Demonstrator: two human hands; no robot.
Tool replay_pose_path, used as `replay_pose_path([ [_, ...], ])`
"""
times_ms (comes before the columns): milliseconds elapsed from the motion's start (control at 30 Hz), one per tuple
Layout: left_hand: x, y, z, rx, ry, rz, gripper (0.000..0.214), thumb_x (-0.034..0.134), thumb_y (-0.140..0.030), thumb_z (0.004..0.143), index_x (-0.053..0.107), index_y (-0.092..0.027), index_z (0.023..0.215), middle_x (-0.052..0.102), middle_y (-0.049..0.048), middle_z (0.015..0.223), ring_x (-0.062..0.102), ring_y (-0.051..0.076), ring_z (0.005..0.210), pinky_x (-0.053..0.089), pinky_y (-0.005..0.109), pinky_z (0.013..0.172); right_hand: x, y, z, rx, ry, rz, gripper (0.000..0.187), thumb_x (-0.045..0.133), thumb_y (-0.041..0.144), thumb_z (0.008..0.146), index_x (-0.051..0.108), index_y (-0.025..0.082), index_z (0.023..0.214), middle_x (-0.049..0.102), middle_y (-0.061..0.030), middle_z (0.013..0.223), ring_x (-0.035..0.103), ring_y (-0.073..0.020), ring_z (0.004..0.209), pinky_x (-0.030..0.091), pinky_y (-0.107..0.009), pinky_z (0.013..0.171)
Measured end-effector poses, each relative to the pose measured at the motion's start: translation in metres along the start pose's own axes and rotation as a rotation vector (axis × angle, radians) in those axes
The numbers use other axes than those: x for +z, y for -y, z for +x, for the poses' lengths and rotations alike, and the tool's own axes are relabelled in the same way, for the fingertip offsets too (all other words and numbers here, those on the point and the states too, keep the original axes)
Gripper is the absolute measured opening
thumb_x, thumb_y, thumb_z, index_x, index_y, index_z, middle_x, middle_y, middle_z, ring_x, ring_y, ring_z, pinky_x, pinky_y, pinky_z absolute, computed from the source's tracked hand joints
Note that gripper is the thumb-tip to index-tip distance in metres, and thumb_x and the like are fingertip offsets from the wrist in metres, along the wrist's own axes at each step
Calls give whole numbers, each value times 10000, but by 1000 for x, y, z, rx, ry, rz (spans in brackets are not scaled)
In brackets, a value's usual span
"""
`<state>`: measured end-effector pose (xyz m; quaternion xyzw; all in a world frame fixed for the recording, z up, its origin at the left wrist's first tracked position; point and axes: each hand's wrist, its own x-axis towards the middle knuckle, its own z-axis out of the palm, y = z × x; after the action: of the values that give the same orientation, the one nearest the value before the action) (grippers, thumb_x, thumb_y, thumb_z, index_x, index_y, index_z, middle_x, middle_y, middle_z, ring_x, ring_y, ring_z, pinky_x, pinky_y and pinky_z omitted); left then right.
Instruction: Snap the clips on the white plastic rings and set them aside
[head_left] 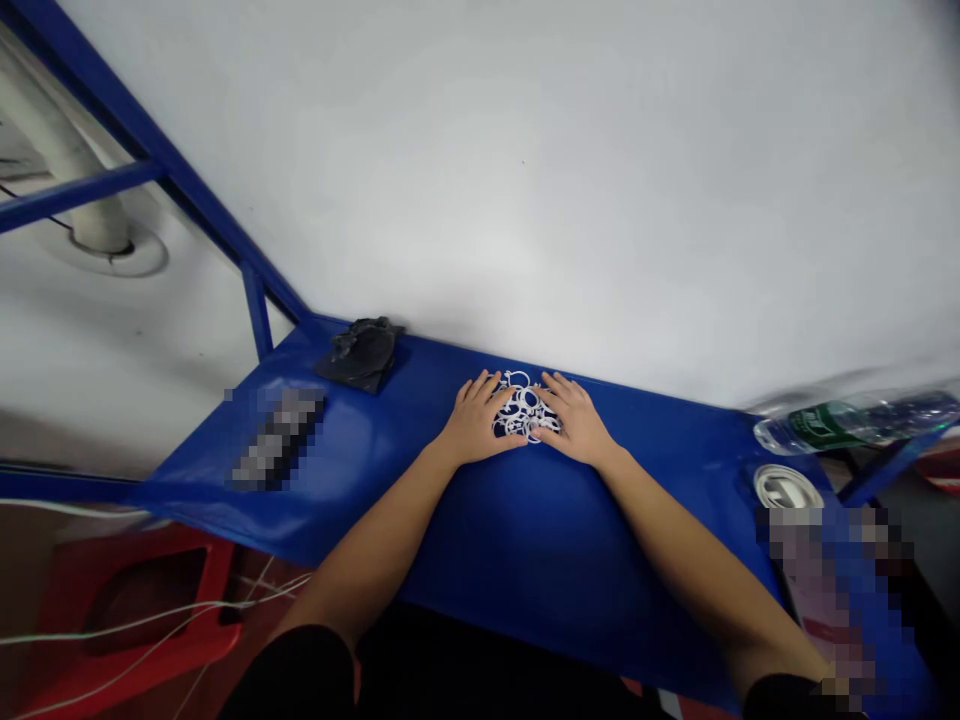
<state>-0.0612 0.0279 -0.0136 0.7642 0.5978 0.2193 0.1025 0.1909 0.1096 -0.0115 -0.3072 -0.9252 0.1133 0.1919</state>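
— Where are the hands?
— Left hand (474, 422) and right hand (577, 422) lie flat, gripping nothing, touching either side of one heap of white plastic rings (519, 412) at the blue table's (525, 540) far edge.
— How many rings?
— Too tangled to count.

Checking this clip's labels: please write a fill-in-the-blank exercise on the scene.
The left hand and the right hand rest on a flat ____ tabletop.
Between them lies a pile of small ____ plastic rings.
The crumpled black cloth lies to the ____ of both hands.
The clear plastic bottle with a green label lies on its ____.
Missing words: blue; white; left; side.
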Motion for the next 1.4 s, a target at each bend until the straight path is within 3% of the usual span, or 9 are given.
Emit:
replay_pose_path([
  [200, 0, -1, 3, 73, 16, -64, 906, 781, -687, 830, 491, -289, 1591, 467, 129, 1655, 436, 392, 1528, 347, 584, 1264, 0, 6, -1, 12, 72, 77, 785, 629, 711, 951, 506, 264, 1584, 494, -161, 1639, 457, -404, 1518, 356, -662, 1225],
  [400, -1, 2, 3, 105, 20, -82, 868, 801, -660, 826, 529, -282, 1558, 506, 131, 1624, 503, 381, 1470, 352, 587, 1255, 0, 8, -2, 58, -22, 149, 852, 660, 760, 902, 529, 223, 1550, 578, -181, 1548, 550, -384, 1425, 440, -597, 1188],
  [600, 0, 0, 3, 80, -23, -44, 797, 794, -669, 834, 592, -286, 1503, 447, 138, 1663, 400, 414, 1536, 305, 624, 1261, -2, 6, -3, 58, -45, 134, 876, 683, 768, 878, 527, 237, 1557, 472, -176, 1645, 466, -406, 1500, 402, -634, 1213],
  [767, 3, 0, 3, -84, -109, -37, 810, 729, -733, 858, 576, -280, 1512, 295, 158, 1740, 259, 465, 1598, 254, 694, 1249, -9, -4, 15, -22, -28, 101, 782, 689, 756, 883, 659, 205, 1437, 591, -171, 1549, 511, -401, 1470, 391, -627, 1225],
  [900, 2, -1, 3, -71, -19, -19, 953, 682, -788, 855, 458, -242, 1604, 240, 194, 1754, 227, 462, 1613, 233, 699, 1256, -8, -7, 34, -132, 47, 128, 814, 688, 745, 891, 623, 198, 1490, 577, -157, 1570, 483, -396, 1502, 359, -619, 1260],
  [1033, 0, -6, 4, -23, 100, 28, 1088, 706, -833, 790, 373, -259, 1652, 279, 146, 1751, 228, 424, 1621, 214, 665, 1288, -1, -8, 33, -183, 79, 153, 745, 651, 705, 936, 625, 209, 1491, 662, -148, 1479, 586, -377, 1411, 419, -593, 1227],
  [1200, 3, -18, 12, -24, 148, 78, 919, 622, -813, 869, 442, -307, 1615, 285, 82, 1757, 257, 405, 1613, 192, 654, 1306, 8, -10, 8, -67, -55, 179, 606, 611, 627, 973, 690, 213, 1407, 734, -154, 1353, 677, -371, 1272, 519, -565, 1107],
  [1400, 13, -36, 26, 21, 166, 77, 848, 600, -774, 909, 488, -272, 1584, 302, 114, 1748, 280, 390, 1607, 223, 640, 1296, 1, -6, -12, 14, -142, 211, 537, 677, 581, 936, 735, 230, 1338, 763, -134, 1293, 706, -339, 1215, 525, -528, 1095],
])
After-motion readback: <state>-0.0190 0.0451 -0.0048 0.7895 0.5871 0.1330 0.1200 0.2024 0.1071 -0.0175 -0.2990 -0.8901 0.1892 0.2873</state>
